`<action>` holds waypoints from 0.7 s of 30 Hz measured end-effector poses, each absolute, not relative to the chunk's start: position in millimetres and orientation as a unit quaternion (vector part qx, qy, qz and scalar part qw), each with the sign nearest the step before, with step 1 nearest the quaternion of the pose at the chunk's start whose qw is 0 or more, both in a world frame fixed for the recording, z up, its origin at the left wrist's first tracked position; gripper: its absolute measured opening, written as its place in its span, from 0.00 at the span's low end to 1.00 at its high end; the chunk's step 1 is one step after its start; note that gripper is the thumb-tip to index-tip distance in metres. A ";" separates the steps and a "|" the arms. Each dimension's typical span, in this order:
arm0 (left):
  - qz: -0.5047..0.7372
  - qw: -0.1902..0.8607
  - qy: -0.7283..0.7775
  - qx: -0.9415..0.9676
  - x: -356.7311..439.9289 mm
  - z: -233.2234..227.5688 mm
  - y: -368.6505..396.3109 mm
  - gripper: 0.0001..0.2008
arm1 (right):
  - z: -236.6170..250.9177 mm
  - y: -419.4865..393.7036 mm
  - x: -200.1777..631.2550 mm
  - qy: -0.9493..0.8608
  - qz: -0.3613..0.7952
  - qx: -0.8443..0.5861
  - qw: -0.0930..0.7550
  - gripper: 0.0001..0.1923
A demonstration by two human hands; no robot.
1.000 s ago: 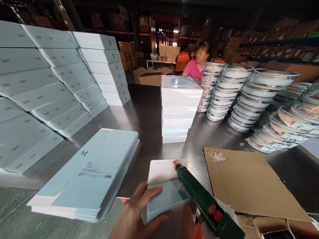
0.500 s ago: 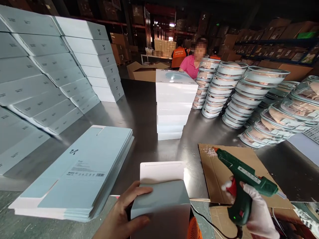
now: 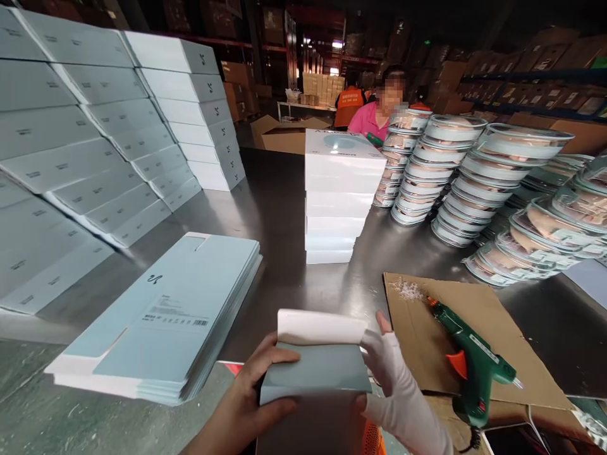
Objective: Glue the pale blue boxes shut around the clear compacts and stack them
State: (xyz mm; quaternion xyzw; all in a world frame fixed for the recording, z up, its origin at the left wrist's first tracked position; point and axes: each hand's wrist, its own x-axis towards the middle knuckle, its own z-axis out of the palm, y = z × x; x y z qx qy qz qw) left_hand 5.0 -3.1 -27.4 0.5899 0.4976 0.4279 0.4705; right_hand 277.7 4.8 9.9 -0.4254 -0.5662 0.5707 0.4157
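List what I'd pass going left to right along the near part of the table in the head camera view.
Stack of flat pale blue cartons → bare left hand → pale blue box with a white flap → white-gloved right hand → green glue gun lying on a brown cardboard sheet.

**One hand bare, one gloved**

The left hand [image 3: 241,404] is bare, with no ring or watch showing, and no sleeve appears on the short stretch of forearm that reaches the bottom edge. The right hand [image 3: 396,395] wears a thin, pale, off-white glove of smooth cloth. It is cut as a half-finger type: the fingertips [image 3: 383,323] poke out uncovered. The cloth runs on past the wrist without any visible cuff, seam or marking.
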 end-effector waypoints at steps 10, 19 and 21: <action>0.440 0.454 0.426 0.647 -0.9 -26.9 1.4 0.15 | 14.1 9.8 274.2 -0.825 0.304 -0.341 0.333 0.39; 0.499 0.407 0.522 0.559 -21.0 -11.3 18.0 0.19 | 22.0 18.0 284.7 -0.674 0.485 -0.388 0.401 0.29; 0.554 0.365 0.595 0.454 -22.1 -13.9 19.3 0.24 | 20.5 16.6 290.6 -0.576 0.548 -0.436 0.421 0.32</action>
